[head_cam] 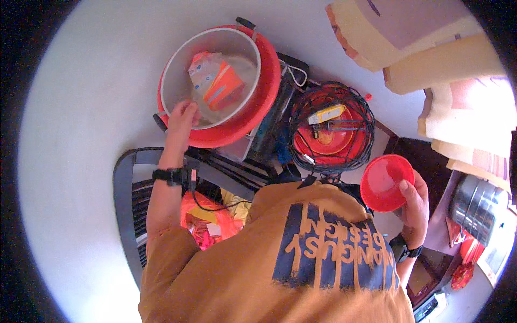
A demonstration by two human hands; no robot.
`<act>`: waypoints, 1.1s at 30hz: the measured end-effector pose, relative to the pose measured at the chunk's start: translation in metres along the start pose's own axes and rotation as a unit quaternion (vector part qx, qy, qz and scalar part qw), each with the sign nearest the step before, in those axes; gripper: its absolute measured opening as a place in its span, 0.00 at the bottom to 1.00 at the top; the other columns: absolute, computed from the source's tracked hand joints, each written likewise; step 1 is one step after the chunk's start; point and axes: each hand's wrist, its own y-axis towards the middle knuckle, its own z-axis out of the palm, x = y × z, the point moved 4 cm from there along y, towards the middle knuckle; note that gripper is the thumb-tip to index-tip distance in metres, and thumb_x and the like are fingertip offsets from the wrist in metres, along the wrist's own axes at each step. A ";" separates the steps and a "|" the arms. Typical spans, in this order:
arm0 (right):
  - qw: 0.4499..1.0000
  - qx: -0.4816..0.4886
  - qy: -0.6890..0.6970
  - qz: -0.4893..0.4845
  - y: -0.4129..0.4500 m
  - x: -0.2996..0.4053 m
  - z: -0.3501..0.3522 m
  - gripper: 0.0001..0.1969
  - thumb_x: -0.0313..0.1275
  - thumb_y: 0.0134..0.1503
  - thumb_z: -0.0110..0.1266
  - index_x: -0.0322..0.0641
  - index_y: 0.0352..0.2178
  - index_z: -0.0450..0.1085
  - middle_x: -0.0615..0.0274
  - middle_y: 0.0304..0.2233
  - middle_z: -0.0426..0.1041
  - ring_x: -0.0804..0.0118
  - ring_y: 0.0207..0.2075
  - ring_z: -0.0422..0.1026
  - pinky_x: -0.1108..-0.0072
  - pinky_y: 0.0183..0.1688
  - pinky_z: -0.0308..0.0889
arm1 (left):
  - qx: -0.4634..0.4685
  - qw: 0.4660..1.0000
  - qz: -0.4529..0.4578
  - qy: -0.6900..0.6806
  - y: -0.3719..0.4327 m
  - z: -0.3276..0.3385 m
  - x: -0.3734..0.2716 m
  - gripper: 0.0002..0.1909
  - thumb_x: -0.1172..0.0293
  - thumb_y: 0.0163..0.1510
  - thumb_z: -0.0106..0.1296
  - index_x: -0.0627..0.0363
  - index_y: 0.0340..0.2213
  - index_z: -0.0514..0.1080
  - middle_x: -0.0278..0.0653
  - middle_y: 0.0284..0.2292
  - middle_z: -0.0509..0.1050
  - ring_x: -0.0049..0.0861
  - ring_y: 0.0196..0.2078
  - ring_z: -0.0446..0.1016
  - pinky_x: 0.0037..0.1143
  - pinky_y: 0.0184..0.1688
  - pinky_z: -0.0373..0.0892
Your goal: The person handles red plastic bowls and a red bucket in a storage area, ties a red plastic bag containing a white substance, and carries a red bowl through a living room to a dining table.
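My right hand [414,206] holds a red plastic bowl [381,185] by its side, thumb over the rim and the mouth turned up toward me. Only the bowl's smooth inner wall shows, with a pale sheen on it. At the near left rim of a wide metal pot [169,72] is my left hand [183,115], fingers curled inward. Whether it grips the rim I cannot tell. In the pot lies a plastic packet [218,80], white with orange. The pot sits inside a large red basin [270,89]; dark handles stick out at its sides.
Right of the basin, coiled black cable [363,149] rings a red tub [323,147] holding a yellow-and-white object [327,114]. A dark-framed chair [125,173] stands at left beside bright plastic bags [210,218]. A patterned curtain [408,60] hangs at upper right, above a metal container [478,206].
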 end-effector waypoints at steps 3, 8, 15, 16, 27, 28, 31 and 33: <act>1.000 -0.002 0.012 0.004 -0.001 -0.006 -0.007 0.21 0.34 0.48 0.54 0.32 0.42 0.65 0.61 0.37 0.72 0.72 0.37 0.69 0.81 0.43 0.62 | 0.095 0.977 -0.119 -0.152 -0.027 0.014 0.025 0.15 0.64 0.52 0.47 0.64 0.37 0.65 0.46 0.32 0.71 0.29 0.34 0.71 0.26 0.37 0.69; 1.000 -0.014 0.023 0.014 -0.003 -0.013 -0.023 0.20 0.32 0.48 0.53 0.33 0.42 0.65 0.62 0.37 0.72 0.73 0.37 0.69 0.81 0.42 0.62 | 0.123 0.911 -0.223 -0.324 -0.029 0.032 0.046 0.11 0.67 0.52 0.47 0.64 0.33 0.65 0.51 0.35 0.70 0.38 0.39 0.70 0.32 0.42 0.69; 0.997 -0.032 0.067 -0.011 -0.009 -0.021 -0.042 0.18 0.30 0.49 0.53 0.34 0.42 0.66 0.62 0.37 0.72 0.72 0.37 0.69 0.81 0.43 0.62 | 0.064 0.920 -0.163 -0.352 -0.022 0.029 0.036 0.10 0.70 0.50 0.50 0.63 0.32 0.64 0.49 0.34 0.68 0.41 0.40 0.69 0.33 0.44 0.69; 0.997 -0.035 0.072 -0.011 -0.010 -0.025 -0.046 0.17 0.30 0.49 0.53 0.34 0.42 0.66 0.62 0.37 0.72 0.72 0.38 0.69 0.80 0.44 0.62 | 0.038 0.926 -0.147 -0.347 -0.019 0.024 0.032 0.10 0.70 0.50 0.49 0.63 0.32 0.64 0.48 0.33 0.68 0.40 0.39 0.70 0.32 0.44 0.69; 0.992 -0.068 0.110 -0.008 -0.025 -0.055 -0.086 0.17 0.30 0.50 0.52 0.35 0.42 0.66 0.62 0.37 0.72 0.72 0.38 0.69 0.80 0.45 0.61 | 0.040 0.949 -0.062 -0.307 0.029 0.003 -0.010 0.06 0.75 0.51 0.46 0.63 0.32 0.63 0.46 0.32 0.69 0.36 0.38 0.70 0.29 0.40 0.69; 0.992 -0.062 0.112 -0.004 -0.026 -0.057 -0.089 0.18 0.30 0.50 0.52 0.35 0.42 0.66 0.62 0.37 0.72 0.72 0.39 0.69 0.80 0.45 0.61 | 0.040 0.942 -0.070 -0.326 0.031 0.004 -0.002 0.07 0.75 0.50 0.46 0.63 0.32 0.63 0.46 0.33 0.69 0.36 0.38 0.70 0.29 0.40 0.69; 0.991 -0.072 0.114 -0.015 -0.030 -0.063 -0.098 0.18 0.31 0.50 0.52 0.34 0.42 0.66 0.62 0.37 0.72 0.72 0.39 0.69 0.80 0.45 0.61 | 0.028 0.932 -0.152 -0.327 0.028 0.007 0.033 0.08 0.75 0.50 0.46 0.63 0.33 0.63 0.46 0.34 0.68 0.36 0.38 0.69 0.29 0.39 0.69; 0.991 -0.074 0.109 -0.022 -0.033 -0.063 -0.104 0.19 0.32 0.49 0.53 0.34 0.43 0.65 0.62 0.37 0.72 0.72 0.38 0.68 0.80 0.45 0.61 | 0.041 0.927 -0.172 -0.331 0.025 0.005 0.055 0.08 0.74 0.50 0.47 0.63 0.33 0.62 0.46 0.34 0.68 0.36 0.38 0.69 0.29 0.39 0.68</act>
